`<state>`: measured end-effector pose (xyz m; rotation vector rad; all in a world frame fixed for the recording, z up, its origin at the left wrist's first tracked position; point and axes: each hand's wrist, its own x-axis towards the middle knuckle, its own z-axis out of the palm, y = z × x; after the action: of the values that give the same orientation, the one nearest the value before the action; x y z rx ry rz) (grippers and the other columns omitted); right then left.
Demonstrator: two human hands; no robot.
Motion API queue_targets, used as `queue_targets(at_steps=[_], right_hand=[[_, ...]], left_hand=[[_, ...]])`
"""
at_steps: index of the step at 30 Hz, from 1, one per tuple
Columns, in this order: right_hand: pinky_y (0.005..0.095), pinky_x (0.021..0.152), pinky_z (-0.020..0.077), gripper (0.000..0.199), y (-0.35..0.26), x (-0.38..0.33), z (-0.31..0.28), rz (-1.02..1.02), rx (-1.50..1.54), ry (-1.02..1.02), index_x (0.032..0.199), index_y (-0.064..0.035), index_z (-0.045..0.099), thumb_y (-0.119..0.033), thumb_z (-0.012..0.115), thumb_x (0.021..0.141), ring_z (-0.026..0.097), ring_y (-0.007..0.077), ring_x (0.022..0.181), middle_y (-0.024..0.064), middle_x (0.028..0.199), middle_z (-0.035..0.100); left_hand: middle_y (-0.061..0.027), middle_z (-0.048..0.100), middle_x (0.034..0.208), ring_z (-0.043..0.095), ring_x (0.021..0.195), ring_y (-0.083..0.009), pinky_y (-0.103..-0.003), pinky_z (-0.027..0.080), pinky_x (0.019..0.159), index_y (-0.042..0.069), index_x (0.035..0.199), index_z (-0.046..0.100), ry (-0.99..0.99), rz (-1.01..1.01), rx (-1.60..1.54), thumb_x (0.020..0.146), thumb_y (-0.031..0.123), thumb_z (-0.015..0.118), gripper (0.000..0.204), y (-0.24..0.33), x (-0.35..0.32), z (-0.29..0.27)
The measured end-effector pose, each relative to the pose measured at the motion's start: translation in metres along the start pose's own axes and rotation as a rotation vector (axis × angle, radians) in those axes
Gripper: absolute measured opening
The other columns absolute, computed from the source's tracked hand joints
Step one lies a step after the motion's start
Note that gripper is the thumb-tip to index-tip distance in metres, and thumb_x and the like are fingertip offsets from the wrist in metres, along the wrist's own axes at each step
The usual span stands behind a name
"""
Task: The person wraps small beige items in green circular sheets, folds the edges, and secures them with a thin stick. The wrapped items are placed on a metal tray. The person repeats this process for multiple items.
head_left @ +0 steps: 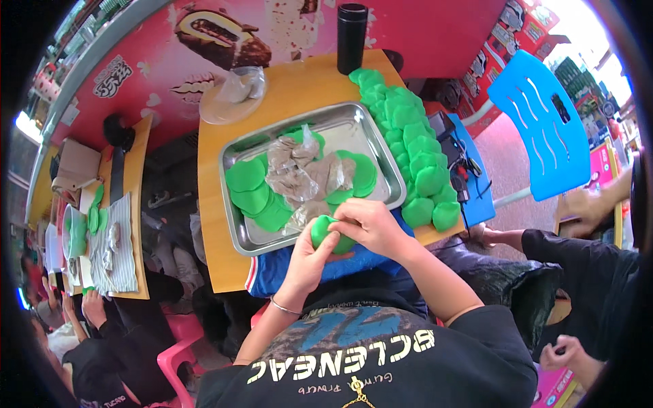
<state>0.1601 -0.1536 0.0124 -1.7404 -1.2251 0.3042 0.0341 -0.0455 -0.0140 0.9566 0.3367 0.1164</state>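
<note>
Both my hands meet over the near edge of a metal tray (pixel 235 228). My left hand (pixel 314 257) pinches a folded, cup-shaped green piece (pixel 321 231) from the left. From the other side, the fingertips of my right hand (pixel 367 224) press on its upper edge. In the tray, flat round green pieces (pixel 248 178) overlap around crumpled clear plastic bags (pixel 292 166) with greyish-brown contents. To the right of the tray, many folded green pieces (pixel 422 160) lie in overlapping rows along the table edge. I cannot tell their material.
A black tumbler (pixel 351 37) stands at the table's far edge. Far left on the wooden table (pixel 216 268) is a round plastic lid (pixel 212 109) with a clear bag on it. A blue chair (pixel 541 129) stands to the right. Other people sit left and right; another table (pixel 139 224) is left.
</note>
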Motion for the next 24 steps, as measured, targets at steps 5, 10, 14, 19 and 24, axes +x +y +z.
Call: queue_targets(at_steps=[5,10,14,19,24], right_hand=[[0.0304,0.064,0.0450,0.014,0.003,-0.012,-0.014,0.131,0.135,-0.072,0.090,-0.0015,0.061,-0.012,0.062,0.081,0.057,0.0196,0.071,0.0102,0.077,0.057],[0.0255,0.057,0.0458,0.010,0.005,-0.024,-0.025,0.366,0.376,-0.094,0.090,0.0000,0.059,-0.007,0.058,0.084,0.056,0.0094,0.067,0.0059,0.076,0.059],[0.0245,0.056,0.0442,0.009,0.007,-0.028,-0.041,0.373,0.268,-0.099,0.089,0.0001,0.058,-0.007,0.058,0.084,0.053,0.0078,0.063,0.0044,0.070,0.058],[0.0265,0.055,0.0415,0.010,0.015,-0.031,-0.043,0.343,0.190,-0.138,0.087,-0.0003,0.057,-0.009,0.060,0.083,0.050,0.0096,0.059,0.0063,0.069,0.057],[0.0277,0.056,0.0407,0.012,0.016,-0.028,-0.030,0.265,0.171,-0.198,0.085,0.0002,0.056,-0.010,0.061,0.082,0.050,0.0135,0.057,0.0084,0.067,0.056]], left_hand=[[-0.0089,0.048,0.115,0.055,0.101,-0.0203,-0.040,0.055,0.078,0.007,0.124,0.037,-0.020,-0.008,0.016,0.093,0.016,0.047,0.034,0.006,-0.001,0.006],[-0.0073,0.050,0.113,0.055,0.098,-0.0154,-0.030,0.051,0.079,0.004,0.127,0.037,-0.167,0.000,0.183,0.091,0.015,0.053,0.041,0.011,-0.005,0.007],[-0.0057,0.059,0.101,0.058,0.092,-0.0117,-0.025,0.049,0.074,0.000,0.113,0.050,-0.068,0.052,0.307,0.088,0.010,0.056,0.027,0.009,-0.003,-0.010],[-0.0082,0.062,0.094,0.060,0.086,-0.0165,-0.027,0.047,0.075,0.000,0.098,0.059,0.201,0.397,0.869,0.082,0.009,0.062,0.019,0.021,-0.003,-0.031],[-0.0124,0.061,0.091,0.058,0.088,-0.0274,-0.033,0.045,0.079,0.002,0.093,0.060,0.266,0.562,1.178,0.075,0.009,0.066,0.020,0.025,-0.004,-0.043]])
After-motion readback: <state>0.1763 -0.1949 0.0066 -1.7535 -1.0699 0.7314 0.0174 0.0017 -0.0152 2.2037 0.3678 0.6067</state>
